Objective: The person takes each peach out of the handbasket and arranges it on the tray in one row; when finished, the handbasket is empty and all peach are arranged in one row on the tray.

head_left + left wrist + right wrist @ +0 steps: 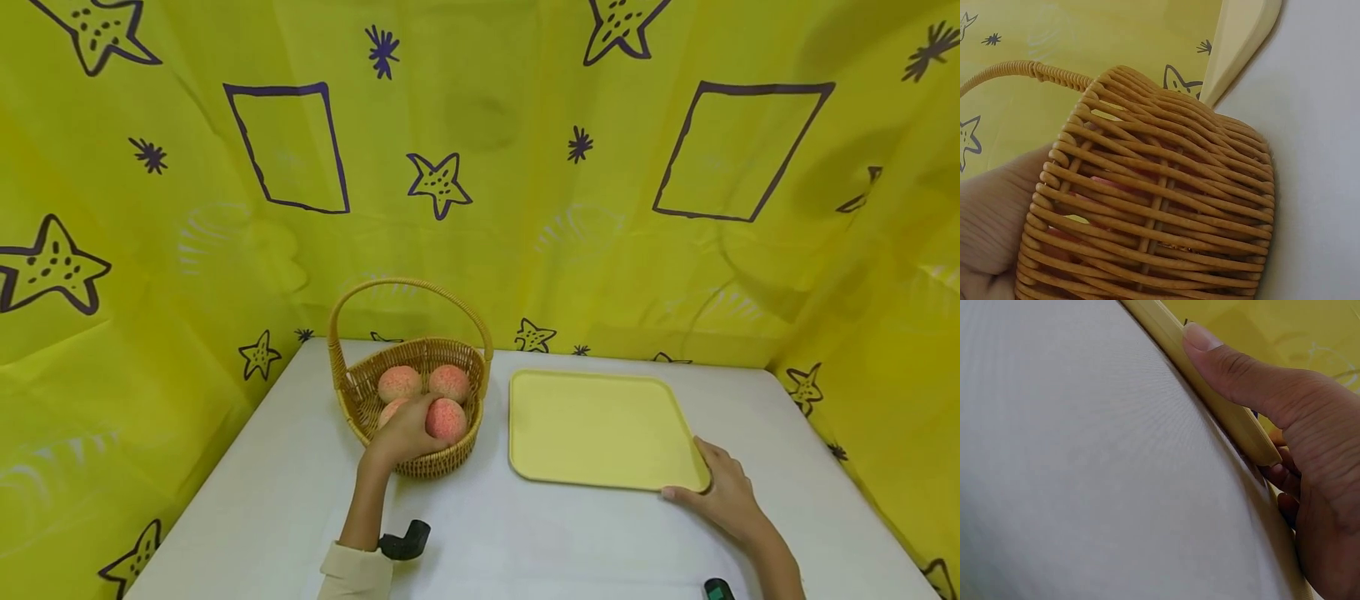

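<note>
A wicker basket (430,468) with a tall arched handle holds several pink and cream speckled peaches (400,383). My left hand (405,432) reaches over its near rim and grips the front right peach (447,421), thumb on the near side and fingers behind. Another peach (392,412) is partly hidden by this hand. In the left wrist view the basket's woven side (1154,200) covers most of the fingers. My right hand (723,492) holds the near right corner of a pale yellow tray (603,429), its thumb (1229,369) along the edge and fingers round the corner.
Basket and tray stand side by side on a white table (540,533). A yellow curtain (495,250) with star drawings hangs behind and at both sides. Black wrist devices (406,540) show near both forearms.
</note>
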The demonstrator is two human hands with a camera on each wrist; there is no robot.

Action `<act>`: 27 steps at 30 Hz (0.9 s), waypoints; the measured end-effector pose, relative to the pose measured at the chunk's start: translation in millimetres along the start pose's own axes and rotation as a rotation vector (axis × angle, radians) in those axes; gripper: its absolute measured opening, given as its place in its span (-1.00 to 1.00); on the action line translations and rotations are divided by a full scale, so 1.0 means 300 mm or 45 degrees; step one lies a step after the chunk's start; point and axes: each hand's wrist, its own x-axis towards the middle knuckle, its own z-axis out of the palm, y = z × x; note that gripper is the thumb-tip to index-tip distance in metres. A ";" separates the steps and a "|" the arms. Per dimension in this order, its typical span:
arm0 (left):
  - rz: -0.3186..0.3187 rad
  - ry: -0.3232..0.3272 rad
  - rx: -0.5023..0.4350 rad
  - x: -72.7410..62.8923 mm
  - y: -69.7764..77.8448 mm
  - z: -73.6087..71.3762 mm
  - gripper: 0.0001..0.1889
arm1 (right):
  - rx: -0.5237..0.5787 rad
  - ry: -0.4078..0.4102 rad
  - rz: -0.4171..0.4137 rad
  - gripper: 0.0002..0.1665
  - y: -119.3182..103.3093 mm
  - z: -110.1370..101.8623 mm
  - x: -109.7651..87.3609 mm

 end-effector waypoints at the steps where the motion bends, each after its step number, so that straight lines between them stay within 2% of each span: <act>1: 0.001 0.013 -0.014 0.001 0.000 0.000 -0.28 | 0.000 0.005 -0.002 0.29 0.001 -0.001 -0.001; 6: -0.003 0.113 -0.064 0.001 -0.001 0.000 -0.28 | -0.002 0.000 0.009 0.29 -0.003 -0.003 -0.006; 14: -0.088 0.218 -0.144 -0.013 0.004 -0.005 -0.10 | -0.007 0.002 -0.001 0.29 -0.005 0.000 -0.003; 20: -0.071 0.274 -0.233 -0.015 0.004 -0.005 -0.13 | -0.026 0.007 -0.013 0.29 -0.005 -0.003 0.001; 27: -0.034 0.300 -0.327 -0.012 0.000 0.002 -0.20 | -0.047 0.028 -0.024 0.28 0.002 0.002 0.000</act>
